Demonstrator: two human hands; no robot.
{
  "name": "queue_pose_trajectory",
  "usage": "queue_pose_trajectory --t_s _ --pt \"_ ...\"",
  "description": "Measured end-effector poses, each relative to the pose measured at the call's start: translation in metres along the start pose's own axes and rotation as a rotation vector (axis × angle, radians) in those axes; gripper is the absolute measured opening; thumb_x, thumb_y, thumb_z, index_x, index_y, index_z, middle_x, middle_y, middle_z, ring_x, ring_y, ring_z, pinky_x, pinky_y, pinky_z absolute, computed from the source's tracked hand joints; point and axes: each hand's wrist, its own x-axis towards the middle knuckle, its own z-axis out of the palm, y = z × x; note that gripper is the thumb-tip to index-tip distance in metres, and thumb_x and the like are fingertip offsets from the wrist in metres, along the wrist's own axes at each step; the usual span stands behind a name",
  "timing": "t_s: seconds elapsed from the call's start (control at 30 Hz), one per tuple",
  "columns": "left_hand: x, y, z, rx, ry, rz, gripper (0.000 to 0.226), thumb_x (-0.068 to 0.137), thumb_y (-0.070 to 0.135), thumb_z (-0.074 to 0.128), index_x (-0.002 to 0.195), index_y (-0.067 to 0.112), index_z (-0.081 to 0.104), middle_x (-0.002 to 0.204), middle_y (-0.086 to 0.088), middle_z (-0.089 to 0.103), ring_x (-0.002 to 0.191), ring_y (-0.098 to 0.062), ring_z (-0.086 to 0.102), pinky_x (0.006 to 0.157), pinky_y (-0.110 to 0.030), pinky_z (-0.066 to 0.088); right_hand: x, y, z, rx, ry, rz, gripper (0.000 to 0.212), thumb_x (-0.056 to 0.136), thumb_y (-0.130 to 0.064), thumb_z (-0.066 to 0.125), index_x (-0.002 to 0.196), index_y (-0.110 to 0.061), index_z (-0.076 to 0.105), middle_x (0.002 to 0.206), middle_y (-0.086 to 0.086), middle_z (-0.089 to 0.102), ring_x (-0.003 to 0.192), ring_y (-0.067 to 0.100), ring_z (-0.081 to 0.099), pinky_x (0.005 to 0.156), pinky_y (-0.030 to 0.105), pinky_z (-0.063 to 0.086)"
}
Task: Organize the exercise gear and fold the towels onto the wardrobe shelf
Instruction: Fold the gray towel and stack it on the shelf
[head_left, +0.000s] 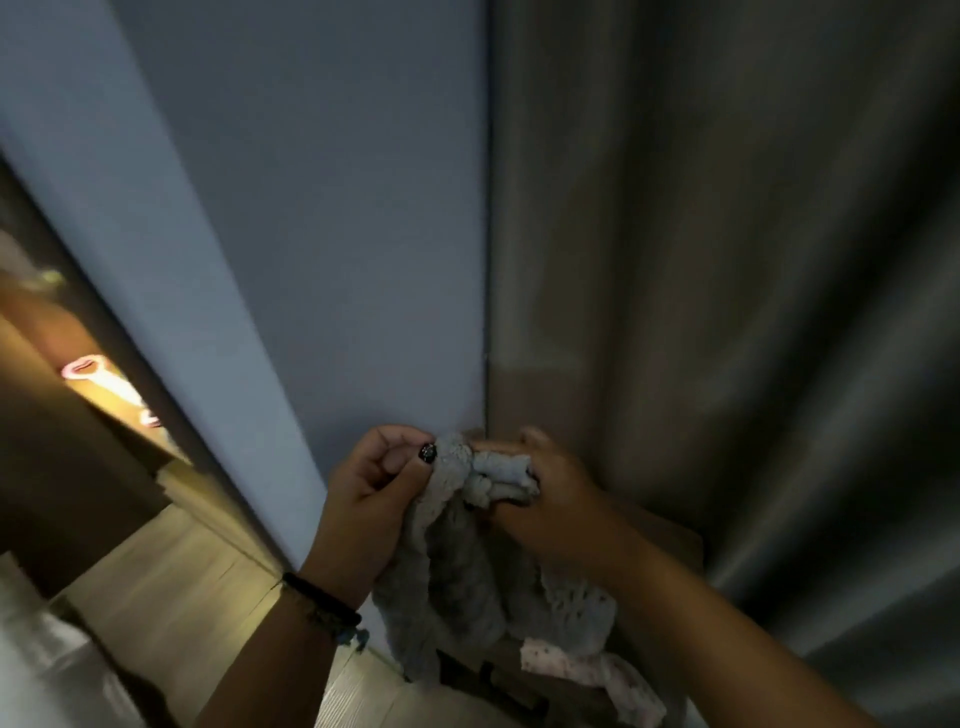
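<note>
Here, left hand (376, 480) and right hand (545, 483) each pinch a bunched grey towel (467, 571) before the wardrobe door (311, 260); better to find its corners and spread it flat before folding.

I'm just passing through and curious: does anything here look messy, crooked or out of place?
Only the grey towel: it hangs bunched and unfolded, gripped at its top by the left hand and right hand. A pale spotted cloth dangles below it. On the lit shelf at left, some pink items are too blurred to judge.
</note>
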Motion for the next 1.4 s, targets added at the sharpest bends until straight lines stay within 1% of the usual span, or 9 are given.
queue_pose_trajectory --t_s 0.13,0.3,0.37,0.43,0.6,0.73,0.97,1.23,1.4 --pt "-0.019 0.01 -0.047 -0.026 0.057 -0.071 0.014 0.086 -0.001 0.06 0.087 0.012 0.065 0.085 -0.02 0.065 0.076 -0.026 0.062 0.065 -0.031 0.053 0.017 -0.02 0.037 0.111 -0.073 0.008 0.049 0.079 -0.02 0.063 0.12 -0.046 0.059 0.103 -0.009 0.056 0.099 0.008 0.061 0.09 0.026 0.049" --pt "-0.045 0.015 -0.101 -0.016 0.125 -0.088 0.017 0.09 -0.009 0.048 0.095 0.001 0.06 0.075 -0.007 0.071 0.071 -0.018 0.067 0.062 -0.024 0.055 0.034 -0.04 0.088 0.077 -0.251 -0.055 0.019 0.081 -0.014 0.067 0.099 -0.018 0.069 0.087 -0.017 0.055 0.085 -0.009 0.056 0.073 0.006 0.041" --pt "-0.053 0.013 -0.124 0.025 0.148 -0.081 0.01 0.088 0.004 0.059 0.097 0.003 0.062 0.084 -0.009 0.07 0.081 -0.022 0.067 0.067 -0.025 0.056 0.04 -0.053 0.107 0.093 -0.262 -0.037 0.011 0.076 -0.023 0.062 0.086 -0.027 0.061 0.082 -0.016 0.054 0.081 -0.008 0.056 0.07 0.007 0.04" --pt "-0.058 0.011 -0.146 0.132 0.143 -0.048 0.03 0.077 0.026 0.072 0.098 0.007 0.064 0.092 -0.009 0.068 0.087 -0.022 0.066 0.071 -0.025 0.055 0.048 -0.063 0.125 0.104 -0.259 -0.002 0.011 0.071 -0.037 0.056 0.079 -0.035 0.049 0.079 -0.018 0.053 0.079 -0.006 0.056 0.07 0.011 0.041" --pt "-0.06 0.004 -0.19 0.607 0.192 -0.024 0.035 0.064 0.048 0.069 0.095 0.033 0.061 0.092 0.009 0.066 0.081 -0.011 0.064 0.071 -0.035 0.057 0.071 -0.085 0.16 0.062 -0.352 0.035 0.038 0.083 -0.035 0.065 0.112 -0.014 0.052 0.104 -0.006 0.06 0.097 0.01 0.059 0.085 0.025 0.046" --pt "-0.052 -0.004 -0.227 0.612 0.265 -0.009 0.027 0.069 0.046 0.061 0.095 0.039 0.062 0.093 0.012 0.067 0.081 -0.011 0.065 0.071 -0.042 0.058 0.096 -0.094 0.187 0.027 -0.394 0.029 0.013 0.089 -0.027 0.062 0.098 -0.017 0.061 0.097 -0.005 0.063 0.089 0.005 0.061 0.078 0.018 0.046" --pt "-0.024 -0.017 -0.3 0.567 0.468 0.062 0.023 0.077 0.042 0.054 0.095 0.031 0.063 0.096 0.019 0.066 0.091 -0.001 0.061 0.075 -0.019 0.048 0.149 -0.104 0.23 0.063 -0.346 0.113 0.017 0.087 -0.023 0.065 0.102 -0.016 0.066 0.095 -0.005 0.065 0.088 0.008 0.061 0.079 0.019 0.047" --pt "0.027 -0.051 -0.377 0.566 0.626 -0.022 0.031 0.09 0.008 0.061 0.109 0.032 0.052 0.1 0.028 0.054 0.093 0.006 0.053 0.078 -0.021 0.046 0.222 -0.109 0.29 0.006 -0.382 0.175 0.018 0.08 -0.022 0.07 0.085 -0.032 0.056 0.084 -0.015 0.06 0.079 -0.003 0.057 0.063 0.007 0.039" --pt "0.057 -0.044 -0.413 0.463 0.74 -0.034 0.029 0.094 0.008 0.054 0.091 0.036 0.054 0.092 0.019 0.056 0.087 0.005 0.051 0.072 -0.016 0.039 0.25 -0.106 0.327 -0.163 -0.402 0.143 0.021 0.081 -0.019 0.068 0.093 -0.029 0.054 0.09 -0.006 0.063 0.085 0.013 0.06 0.071 0.023 0.045"
